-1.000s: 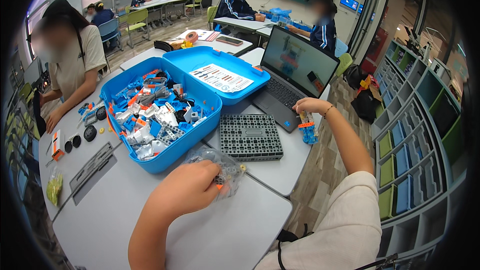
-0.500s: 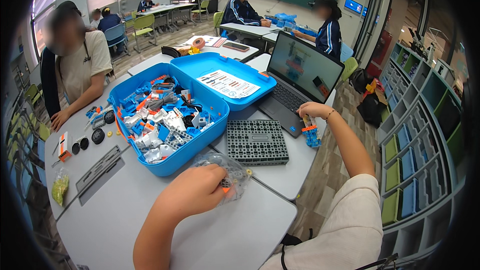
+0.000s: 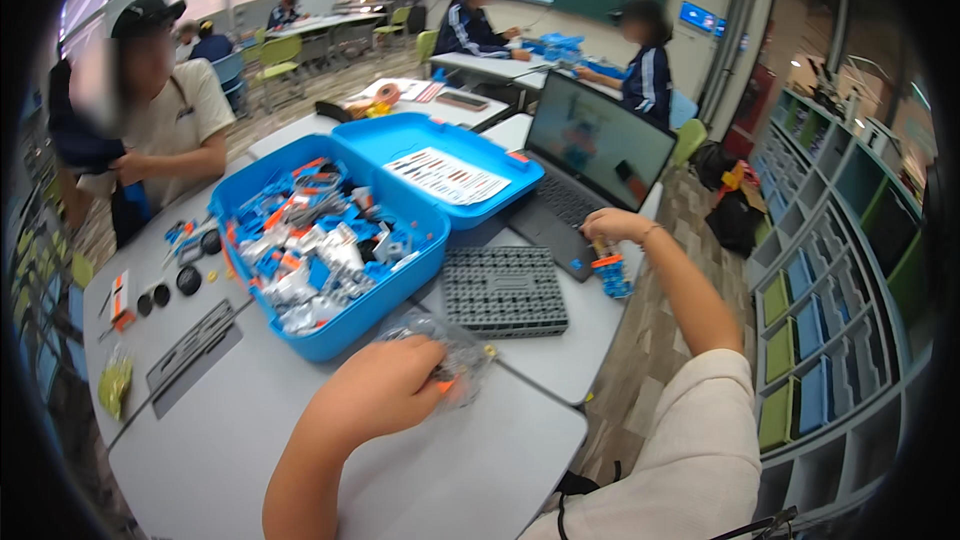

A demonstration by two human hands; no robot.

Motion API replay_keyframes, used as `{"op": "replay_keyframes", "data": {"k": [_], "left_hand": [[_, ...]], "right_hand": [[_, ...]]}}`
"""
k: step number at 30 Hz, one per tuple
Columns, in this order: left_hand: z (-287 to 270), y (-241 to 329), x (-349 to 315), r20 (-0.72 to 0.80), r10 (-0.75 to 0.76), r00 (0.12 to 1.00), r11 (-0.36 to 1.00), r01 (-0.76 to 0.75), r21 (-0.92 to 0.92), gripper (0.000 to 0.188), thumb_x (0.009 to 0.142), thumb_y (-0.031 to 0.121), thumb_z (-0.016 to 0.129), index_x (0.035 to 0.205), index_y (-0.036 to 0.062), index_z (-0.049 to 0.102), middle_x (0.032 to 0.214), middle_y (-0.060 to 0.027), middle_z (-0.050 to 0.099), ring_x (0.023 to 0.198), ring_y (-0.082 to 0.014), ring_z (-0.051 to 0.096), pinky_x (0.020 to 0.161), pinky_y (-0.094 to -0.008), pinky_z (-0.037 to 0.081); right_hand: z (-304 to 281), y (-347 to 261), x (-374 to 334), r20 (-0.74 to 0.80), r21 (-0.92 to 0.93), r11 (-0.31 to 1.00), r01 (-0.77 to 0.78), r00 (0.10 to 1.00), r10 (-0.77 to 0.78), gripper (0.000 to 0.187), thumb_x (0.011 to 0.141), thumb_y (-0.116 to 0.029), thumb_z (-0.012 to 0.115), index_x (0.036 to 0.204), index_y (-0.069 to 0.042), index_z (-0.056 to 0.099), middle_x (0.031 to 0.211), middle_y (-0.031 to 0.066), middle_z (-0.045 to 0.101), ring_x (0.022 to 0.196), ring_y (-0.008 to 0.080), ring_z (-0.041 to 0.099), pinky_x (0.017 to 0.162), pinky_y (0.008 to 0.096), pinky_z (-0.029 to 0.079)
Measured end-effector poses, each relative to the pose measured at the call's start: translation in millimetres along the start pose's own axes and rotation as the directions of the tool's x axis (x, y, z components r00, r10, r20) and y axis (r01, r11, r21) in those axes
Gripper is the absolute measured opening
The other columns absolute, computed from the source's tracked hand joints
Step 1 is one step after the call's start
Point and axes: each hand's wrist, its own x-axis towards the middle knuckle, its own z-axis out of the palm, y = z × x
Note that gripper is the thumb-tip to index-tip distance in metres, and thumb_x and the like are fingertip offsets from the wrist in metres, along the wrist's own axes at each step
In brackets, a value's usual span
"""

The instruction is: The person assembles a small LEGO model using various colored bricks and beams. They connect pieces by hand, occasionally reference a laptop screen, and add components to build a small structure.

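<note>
My left hand [image 3: 385,380] is closed on a clear plastic bag [image 3: 468,368] of small parts, which lies on the table. Grey pieces and an orange one show beside its fingers. Off to the right, my right hand [image 3: 617,226] reaches to the laptop's [image 3: 540,225] near right corner. Its fingers are curled round the top of a small blue and orange building-block model [image 3: 611,274]; the grip itself is partly hidden. Between my hands lies a dark grey studded block [image 3: 505,290]. Left of it, an open blue case [image 3: 345,338] holds a heap of white, blue, orange and grey building parts.
Black wheels [image 3: 188,281], a white and orange block [image 3: 121,300] and a bag of green pieces [image 3: 115,385] lie on the left. A grey slotted strip [image 3: 195,345] is nearer. One person [image 3: 165,120] stands across the table. Shelves [image 3: 830,310] line the right.
The view has shifted slightly. Across the table, the person has lifted a hand off the tabletop and now handles a dark jacket. My hands keep their places on the bag and the model.
</note>
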Motion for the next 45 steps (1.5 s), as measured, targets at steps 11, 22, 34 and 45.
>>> {"op": "replay_keyframes", "data": {"k": [11,22,34,45], "left_hand": [[1.9,2.7,0.7,-0.04,0.04,0.998,0.999,-0.04,0.022,0.03,0.069,0.009,0.053,0.095,-0.0024,0.062,0.084,-0.0163,0.061,0.076,-0.0316,0.06,0.067,-0.0383,0.048],[1.4,0.3,1.6,-0.043,0.064,0.997,0.998,-0.064,0.005,0.028,0.07,0.008,0.052,0.094,-0.0023,0.06,0.081,-0.0161,0.059,0.076,-0.032,0.059,0.067,-0.0395,0.047],[0.4,0.6,2.8,0.019,0.001,1.0,1.0,-0.001,0.026,0.031,0.071,0.008,0.051,0.099,-0.0023,0.06,0.086,-0.0165,0.061,0.079,-0.0314,0.059,0.07,-0.0395,0.048],[0.8,1.0,1.9,-0.008,0.031,0.999,0.999,-0.031,0.017,0.03,0.071,0.008,0.052,0.098,-0.0018,0.06,0.083,-0.0168,0.061,0.076,-0.0321,0.059,0.068,-0.04,0.047]], "right_hand": [[1.2,-7.2,-1.4,0.064,-0.266,0.959,0.097,0.994,-0.083,0.028,0.075,-0.021,0.055,0.091,-0.003,0.067,0.108,0.0087,0.063,0.1,0.0218,0.057,0.086,0.0325,0.044],[3.0,4.2,10.2,0.022,-0.13,0.983,0.128,0.992,-0.126,0.028,0.078,-0.02,0.055,0.091,0.001,0.066,0.1,0.0136,0.064,0.093,0.0273,0.059,0.081,0.0362,0.045],[0.6,-1.8,1.1,-0.003,-0.075,0.997,0.022,1.0,-0.022,0.026,0.074,-0.019,0.055,0.09,-0.001,0.067,0.108,0.0094,0.062,0.099,0.0222,0.057,0.086,0.0316,0.043],[2.0,-9.6,-9.3,-0.013,-0.016,0.999,-0.034,0.999,0.034,0.026,0.076,-0.02,0.053,0.093,-0.004,0.066,0.109,0.0077,0.061,0.1,0.0223,0.056,0.086,0.0348,0.043]]}}
